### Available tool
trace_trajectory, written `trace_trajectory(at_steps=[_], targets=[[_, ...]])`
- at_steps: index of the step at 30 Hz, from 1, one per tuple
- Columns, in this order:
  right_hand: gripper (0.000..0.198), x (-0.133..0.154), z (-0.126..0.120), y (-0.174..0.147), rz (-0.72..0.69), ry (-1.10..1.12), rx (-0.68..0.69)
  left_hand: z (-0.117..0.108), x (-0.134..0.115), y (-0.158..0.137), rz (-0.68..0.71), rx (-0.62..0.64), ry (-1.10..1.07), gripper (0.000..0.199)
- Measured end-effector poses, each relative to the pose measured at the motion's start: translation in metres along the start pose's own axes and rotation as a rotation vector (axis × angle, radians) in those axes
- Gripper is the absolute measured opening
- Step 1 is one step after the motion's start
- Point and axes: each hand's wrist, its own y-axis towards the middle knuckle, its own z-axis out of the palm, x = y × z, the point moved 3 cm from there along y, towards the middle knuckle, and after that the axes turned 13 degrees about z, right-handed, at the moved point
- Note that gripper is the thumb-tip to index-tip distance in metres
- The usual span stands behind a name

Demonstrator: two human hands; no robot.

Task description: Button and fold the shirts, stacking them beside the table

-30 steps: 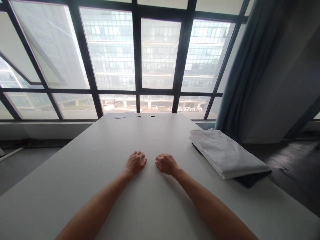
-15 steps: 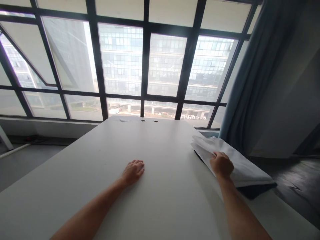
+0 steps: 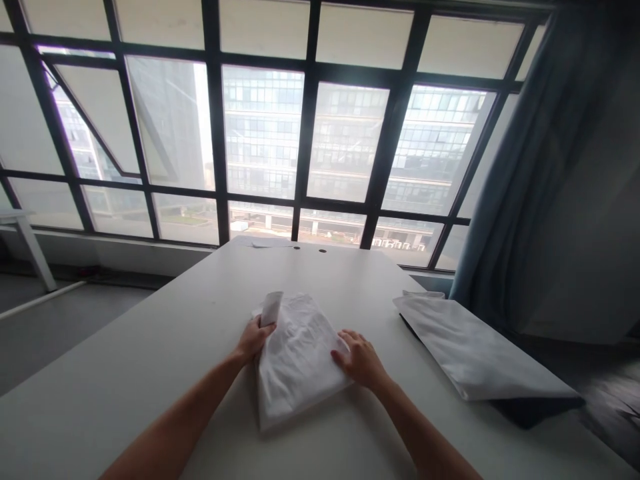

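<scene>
A folded, wrinkled white cloth (image 3: 303, 357) is in front of me over the middle of the table, its near edge appearing slightly raised. My left hand (image 3: 254, 339) grips its left edge, the thumb on top beside a stiffer-looking upturned white flap (image 3: 272, 309). At the right edge, my right hand (image 3: 359, 359) holds the cloth between thumb and fingers, with some fingertips out of sight. The exact kind of cloth cannot be made out. To the right lies another folded white cloth (image 3: 480, 353) on top of a dark folded cloth (image 3: 533, 410).
The white table (image 3: 200, 333) stretches toward the window, with a thin white sheet (image 3: 267, 243) and two dark round holes at its far end. Beyond its right side hangs a blue-grey curtain (image 3: 515, 200). A white table leg (image 3: 36, 253) stands at far left.
A white cloth has come from the right-hand pile to the middle. My right hand moved left with it, and my left hand has closed on its left edge. The view has shifted slightly.
</scene>
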Motion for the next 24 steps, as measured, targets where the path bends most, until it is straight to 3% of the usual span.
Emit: trace_trajectory(at_steps=[2,5,7,10,12,15,16,17,18,20,22,24], targets=[[0.051,-0.023,0.006,0.011,0.096,-0.001,0.037,-0.01,-0.003,0.0,0.001,-0.028,0.295,0.03],[0.051,-0.032,0.015,0.019,0.07,0.107,0.108,-0.018,-0.016,-0.001,0.05,-0.121,0.622,0.022],[0.052,-0.029,0.021,0.02,0.031,0.206,0.131,-0.023,-0.026,-0.001,0.082,-0.213,0.61,0.021],[0.064,-0.027,0.021,0.023,0.031,0.409,0.121,-0.035,-0.038,-0.001,0.141,-0.291,0.236,0.028],[0.074,-0.032,0.016,0.027,0.077,0.57,0.108,-0.04,-0.046,-0.002,0.172,-0.127,-0.131,0.042],[0.081,-0.044,0.005,0.03,0.186,0.777,0.134,-0.042,-0.059,-0.013,0.167,0.474,-0.507,0.07],[0.081,-0.047,0.002,0.03,0.214,0.824,0.146,-0.043,-0.062,-0.018,0.149,0.644,-0.569,0.074],[0.081,-0.048,0.0,0.029,0.232,0.856,0.154,-0.044,-0.063,-0.021,0.133,0.734,-0.61,0.076],[0.081,-0.049,-0.002,0.028,0.238,0.871,0.154,-0.044,-0.063,-0.021,0.125,0.741,-0.634,0.078],[0.078,-0.045,-0.003,0.026,0.223,0.871,0.157,-0.042,-0.056,-0.015,0.131,0.606,-0.595,0.076],[0.075,-0.037,0.0,0.023,0.167,0.842,0.184,-0.034,-0.046,-0.01,0.179,0.48,-0.395,0.067],[0.07,-0.024,0.003,0.017,0.076,0.775,0.244,-0.022,-0.038,-0.009,0.276,0.462,-0.1,0.055]])
